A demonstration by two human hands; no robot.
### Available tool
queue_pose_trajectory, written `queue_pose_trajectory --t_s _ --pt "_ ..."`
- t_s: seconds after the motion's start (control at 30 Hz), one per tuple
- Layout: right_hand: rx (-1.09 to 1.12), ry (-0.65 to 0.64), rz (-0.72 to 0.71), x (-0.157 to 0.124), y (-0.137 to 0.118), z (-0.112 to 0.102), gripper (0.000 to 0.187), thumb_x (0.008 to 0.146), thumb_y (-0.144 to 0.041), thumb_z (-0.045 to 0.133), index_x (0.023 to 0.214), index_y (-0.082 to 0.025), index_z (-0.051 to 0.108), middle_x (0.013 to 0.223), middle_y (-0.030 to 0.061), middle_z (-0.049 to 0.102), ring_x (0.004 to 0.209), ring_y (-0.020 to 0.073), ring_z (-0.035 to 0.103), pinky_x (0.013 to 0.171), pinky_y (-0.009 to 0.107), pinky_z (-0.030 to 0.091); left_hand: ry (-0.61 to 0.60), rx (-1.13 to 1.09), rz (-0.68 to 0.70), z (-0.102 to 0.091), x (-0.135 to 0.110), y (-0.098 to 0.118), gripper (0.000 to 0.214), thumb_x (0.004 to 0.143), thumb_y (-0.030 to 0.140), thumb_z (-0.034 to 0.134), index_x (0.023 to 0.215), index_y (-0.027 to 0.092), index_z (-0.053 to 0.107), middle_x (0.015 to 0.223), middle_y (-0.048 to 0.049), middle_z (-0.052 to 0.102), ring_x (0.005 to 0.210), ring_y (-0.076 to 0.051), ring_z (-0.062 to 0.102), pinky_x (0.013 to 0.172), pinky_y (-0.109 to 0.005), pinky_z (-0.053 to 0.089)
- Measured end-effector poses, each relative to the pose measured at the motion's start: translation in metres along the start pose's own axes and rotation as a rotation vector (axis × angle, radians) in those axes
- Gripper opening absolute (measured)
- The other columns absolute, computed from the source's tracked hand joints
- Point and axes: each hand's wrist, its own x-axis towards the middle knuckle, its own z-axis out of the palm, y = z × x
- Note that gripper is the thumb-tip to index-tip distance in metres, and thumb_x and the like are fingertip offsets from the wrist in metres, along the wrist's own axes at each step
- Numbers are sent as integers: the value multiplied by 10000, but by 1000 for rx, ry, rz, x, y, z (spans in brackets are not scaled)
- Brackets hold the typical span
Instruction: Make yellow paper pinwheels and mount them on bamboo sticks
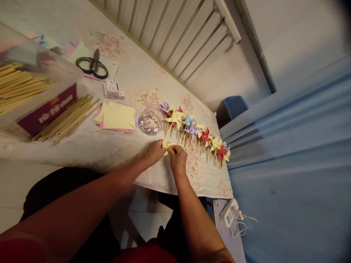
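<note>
Between my two hands, above the near part of the table, is a pale yellow paper pinwheel (165,144) with its blades partly folded. My left hand (155,151) is closed on its left side. The fingers of my right hand (177,157) pinch its right side; my fingertips hide the middle. Just beyond my hands stands a clear round container (149,123) of small shiny pins. To the right lies a row of finished paper pinwheels (193,130) on sticks, in yellow, red, purple and blue. Left of the container sits a stack of coloured paper squares (117,116).
Black-handled scissors (94,66) rest on paper at the back left, near small white boxes (113,90). Loose wooden sticks (68,118) lie beside a clear plastic bin (11,120) holding more sticks. A white power strip (229,213) is at lower right, by a blue curtain (296,164).
</note>
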Motion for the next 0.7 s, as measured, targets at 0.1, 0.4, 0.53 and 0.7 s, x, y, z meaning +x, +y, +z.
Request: queue_pose_trajectory --t_s 0.1,0.4,0.53,0.7 --pt "136 -21 234 3 3 5 104 740 -250 603 651 -202 628 624 -28 609 628 160 535 655 278 429 -5 -19 -1 -1 0 0 221 767 181 570 935 115 698 956 -94 753 831 -194 645 659 -250 424" --pt "34 -98 -69 9 -3 -10 103 738 -230 615 637 -212 630 716 4 628 748 173 547 765 304 433 19 6 -11 -1 2 0 237 769 195 566 935 106 709 932 -100 751 809 -193 639 659 -254 431" --pt "283 -86 305 8 5 3 95 691 -279 653 638 -201 646 577 -46 564 582 133 483 620 269 408 -6 -56 -9 -2 -1 0 273 763 232 590 973 112 718 953 -96 755 853 -213 653 668 -258 440" --pt "165 -69 200 6 4 1 95 708 -272 624 648 -204 651 617 -32 597 624 148 513 652 277 412 0 2 -29 -4 -2 4 249 768 191 576 953 104 719 931 -99 753 825 -206 648 671 -261 436"
